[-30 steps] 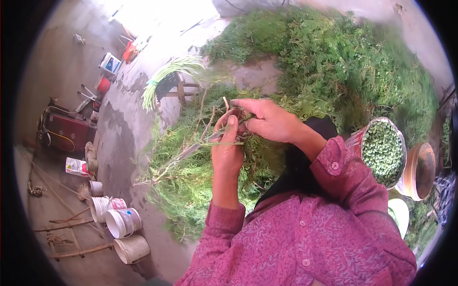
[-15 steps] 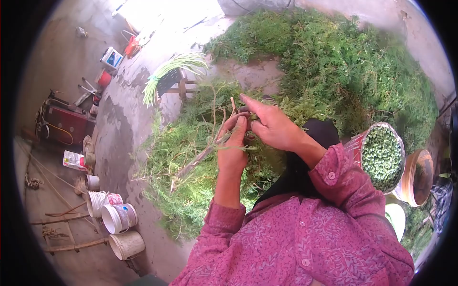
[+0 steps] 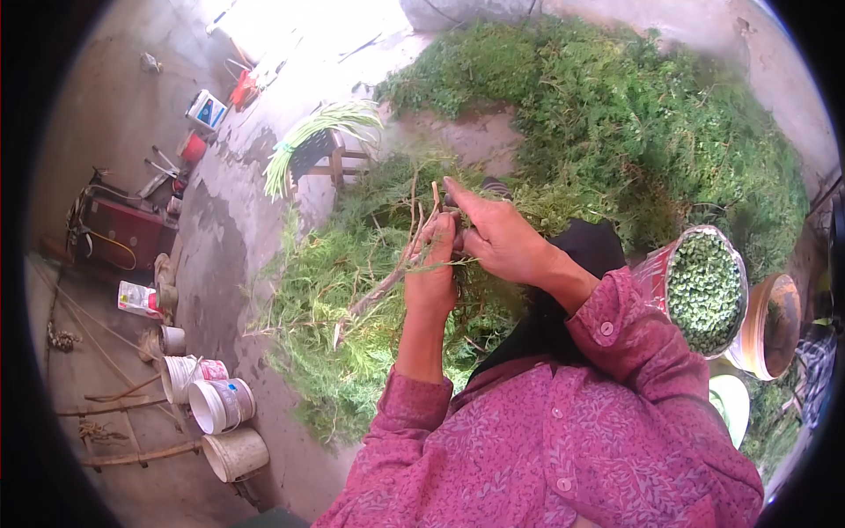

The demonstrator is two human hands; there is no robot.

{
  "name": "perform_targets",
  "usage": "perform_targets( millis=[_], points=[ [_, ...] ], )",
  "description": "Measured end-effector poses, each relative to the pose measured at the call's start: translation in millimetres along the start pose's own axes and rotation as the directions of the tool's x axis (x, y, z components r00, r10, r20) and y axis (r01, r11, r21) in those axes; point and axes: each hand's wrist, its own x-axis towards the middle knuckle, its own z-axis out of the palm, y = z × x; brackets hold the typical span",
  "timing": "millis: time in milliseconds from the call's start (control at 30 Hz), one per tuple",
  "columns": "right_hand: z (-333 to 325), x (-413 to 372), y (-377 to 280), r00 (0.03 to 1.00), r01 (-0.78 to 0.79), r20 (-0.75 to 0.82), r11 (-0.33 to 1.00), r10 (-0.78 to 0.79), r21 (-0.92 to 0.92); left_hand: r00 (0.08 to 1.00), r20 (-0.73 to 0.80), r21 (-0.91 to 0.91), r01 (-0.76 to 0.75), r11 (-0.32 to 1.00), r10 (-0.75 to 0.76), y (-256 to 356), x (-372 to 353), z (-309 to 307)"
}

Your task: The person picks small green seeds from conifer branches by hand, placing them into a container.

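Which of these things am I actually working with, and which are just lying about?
In hand: left hand gripping the stem; right hand pinching at its top; pile of green plants beyond the hands; tin of green pods beside the person.
Lying about: buckets on the floor; stool with a bundle of greens; red machine by the wall.

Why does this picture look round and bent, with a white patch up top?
Head view: a fisheye lens curves everything and blacks the corners; daylight overexposes the floor at top; the left hand, right hand and stem look sharp, the edges soften.
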Motion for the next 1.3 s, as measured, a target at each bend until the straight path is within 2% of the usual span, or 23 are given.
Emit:
perform_targets(
  millis=[33,167,233,333,433,567,633,667,733,867,933,1067,1167,1233,1267,1300],
  points=[
    [-0.2,-0.2,0.9,1.000,0.010,0.002,1.000,-0.010,-0.009,1.000,0.029,-0.086,0.013,0.996,-0.011,-1.6,1.7,0.7],
    [-0.1,-0.9,-3.4,1.000,0.002,0.000,0.999,-0.002,0.045,0.999,0.019,-0.153,-0.024,0.988,0.027,0.3,-2.7,8.1],
    [0.6,0.1,-5.2,0.999,-0.020,0.028,0.993,0.017,0.119,0.999,-0.045,-0.218,-0.009,0.976,-0.001,1.0,-1.3,10.7],
    [2.0,-1.0,-2.2,0.999,-0.019,0.044,0.999,0.017,0.047,0.995,-0.083,-0.252,0.030,0.967,-0.052,-2.4,2.4,7.8],
    [0.5,-4.0,-0.8,0.999,0.005,0.038,0.999,-0.007,0.039,0.997,-0.058,-0.309,0.037,0.950,-0.058,-0.9,1.7,5.4],
    [-1.5,-6.2,0.8,0.999,-0.001,0.039,0.995,-0.002,0.098,0.990,-0.087,-0.323,0.075,0.943,-0.109,4.4,-3.2,6.2],
    [-6.7,-6.3,0.8,0.977,-0.202,0.121,0.936,0.174,0.289,0.991,-0.106,-0.321,0.045,0.946,-0.084,6.2,-4.0,6.8],
    [-9.3,-5.8,-1.5,0.977,-0.203,0.120,0.935,0.175,0.290,0.991,-0.106,-0.321,0.046,0.946,-0.084,6.6,-3.9,6.1],
    [-13.8,-4.9,-6.5,0.908,-0.419,0.259,0.672,0.331,0.611,0.995,-0.051,-0.360,0.061,0.931,-0.085,7.0,-3.4,4.2],
    [-8.1,-7.6,-0.5,0.886,-0.455,0.248,0.633,0.391,0.626,0.997,-0.018,-0.346,0.060,0.936,-0.071,5.8,-3.7,3.8],
    [-4.9,-9.2,-2.9,0.854,-0.467,0.216,0.515,0.474,0.719,0.992,-0.082,-0.367,0.056,0.928,-0.092,4.1,-4.7,5.9],
    [-7.0,-11.3,-2.2,0.823,-0.499,0.196,0.515,0.532,0.697,0.987,-0.099,-0.360,0.086,0.929,-0.130,-4.4,-1.2,-0.6],
    [-4.1,-13.1,4.8,0.844,-0.475,0.186,0.542,0.503,0.693,0.994,-0.068,-0.296,0.058,0.953,-0.082,-1.5,-3.7,2.2],
    [-0.6,-14.1,13.1,0.811,-0.488,0.196,0.454,0.551,0.745,0.985,-0.112,-0.302,0.089,0.949,-0.128,6.7,-8.9,8.4],
    [-1.9,-13.4,13.6,0.811,-0.486,0.193,0.454,0.552,0.747,0.986,-0.110,-0.301,0.090,0.949,-0.129,6.8,-9.2,8.6],
    [-3.2,-13.0,14.2,0.794,-0.463,0.212,0.338,0.570,0.820,0.989,-0.105,-0.321,0.065,0.945,-0.104,6.3,-9.7,8.3]
  ],
)
